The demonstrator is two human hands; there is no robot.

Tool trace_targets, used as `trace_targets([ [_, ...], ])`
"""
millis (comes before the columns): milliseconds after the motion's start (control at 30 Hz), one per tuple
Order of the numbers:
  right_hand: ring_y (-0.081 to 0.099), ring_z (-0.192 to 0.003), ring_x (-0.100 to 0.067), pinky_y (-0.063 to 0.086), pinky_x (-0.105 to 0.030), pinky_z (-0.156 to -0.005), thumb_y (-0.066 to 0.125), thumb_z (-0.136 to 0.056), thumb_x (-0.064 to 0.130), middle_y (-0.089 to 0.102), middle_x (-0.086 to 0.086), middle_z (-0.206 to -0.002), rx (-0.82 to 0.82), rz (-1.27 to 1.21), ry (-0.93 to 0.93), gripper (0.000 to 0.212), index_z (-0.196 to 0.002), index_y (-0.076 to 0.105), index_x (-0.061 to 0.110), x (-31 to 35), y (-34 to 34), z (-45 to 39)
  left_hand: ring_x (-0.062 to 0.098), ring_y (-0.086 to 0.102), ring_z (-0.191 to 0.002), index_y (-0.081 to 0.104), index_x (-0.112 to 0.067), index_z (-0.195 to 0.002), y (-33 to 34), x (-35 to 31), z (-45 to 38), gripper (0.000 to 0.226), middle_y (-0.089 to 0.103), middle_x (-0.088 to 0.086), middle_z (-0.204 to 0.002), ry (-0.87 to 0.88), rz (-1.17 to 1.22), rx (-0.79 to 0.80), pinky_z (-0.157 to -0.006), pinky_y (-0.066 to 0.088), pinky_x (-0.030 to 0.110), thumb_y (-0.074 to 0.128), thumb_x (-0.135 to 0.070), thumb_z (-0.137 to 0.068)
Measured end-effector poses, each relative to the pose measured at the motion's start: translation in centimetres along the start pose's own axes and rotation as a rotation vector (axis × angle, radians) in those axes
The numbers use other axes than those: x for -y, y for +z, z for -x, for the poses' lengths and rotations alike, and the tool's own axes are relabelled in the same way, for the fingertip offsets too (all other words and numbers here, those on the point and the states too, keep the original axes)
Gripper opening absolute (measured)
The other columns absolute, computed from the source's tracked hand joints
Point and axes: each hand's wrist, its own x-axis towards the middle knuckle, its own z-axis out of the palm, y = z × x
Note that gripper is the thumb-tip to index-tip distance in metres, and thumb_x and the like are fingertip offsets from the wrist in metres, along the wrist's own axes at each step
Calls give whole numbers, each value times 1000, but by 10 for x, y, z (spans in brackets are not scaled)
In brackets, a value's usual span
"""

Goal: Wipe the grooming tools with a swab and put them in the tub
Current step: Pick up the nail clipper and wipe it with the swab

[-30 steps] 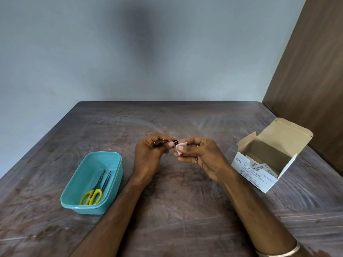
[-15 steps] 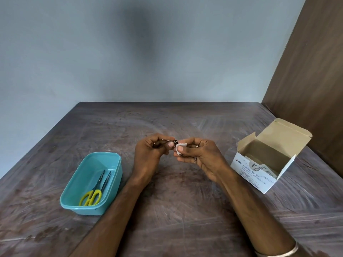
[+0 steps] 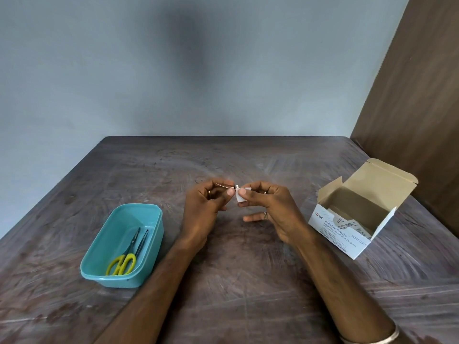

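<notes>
Left hand (image 3: 202,207): pinching small metal tool (image 3: 224,186) above table (image 3: 248,281).
Right hand (image 3: 270,209): pinching swab (image 3: 241,196) against tool's tip.
Tub (image 3: 149,244): holding scissors (image 3: 124,261).
Advice: wiping every face, gripping firmly.

A plain pale blue-grey painted wall (image 3: 124,70) is filling the upper part of the view, with a soft dark shadow (image 3: 191,45) falling down its middle. A dark brown wood-grain panel (image 3: 417,95) is rising at the right, slanting along the edge of the frame. Below, a worn dark brown wooden desk (image 3: 248,281) is stretching toward the wall, its surface showing pale swirling scuff marks and reddish patches near the left front. Dim, even light is lying over everything.
</notes>
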Motion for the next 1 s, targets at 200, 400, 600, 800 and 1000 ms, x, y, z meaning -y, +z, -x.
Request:
trace_targets([
  [200,75,-97,-24,62,-49,-73,77,-85,19,76,-15,-102,2,-23,9,15,-94,74,7,2,1,2,11,71,-84,73,-15,-98,1,3,2,14,74,-5,-90,155,-156,-3,-64,60,32,70,-7,-87],
  [400,75,-93,-26,63,-50,-72,74,-85,10,76,-16,-93,-44,-35,-9,6,-84,70,5,1,3,1,1,71,-87,73,-14,-102,6,5,5,17,76,-8,-93,291,-322,7,-75,60,29,73,-12,-86],
  [600,76,-90,-25,63,-43,-69,71,-88,9,77,-16,-91,-54,-106,-4,9,-81,65,6,0,8,2,-4,69,-87,72,-19,-105,9,4,9,21,75,-11,-94,395,-443,-38,-76,58,21,73,-12,-86],
  [800,76,-90,-24,62,-41,-69,71,-86,6,76,-15,-91,-50,-130,11,6,-83,66,3,0,7,1,-1,71,-86,72,-17,-104,10,4,10,19,76,-8,-95,417,-455,-60,-74,59,23,73,-12,-86],
  [1000,76,-92,-25,61,-40,-68,69,-88,7,76,-18,-95,-49,-148,10,7,-87,65,3,-1,8,2,-2,70,-87,72,-16,-104,10,3,10,19,75,-10,-94,412,-447,-53,-75,55,14,72,-11,-86],
])
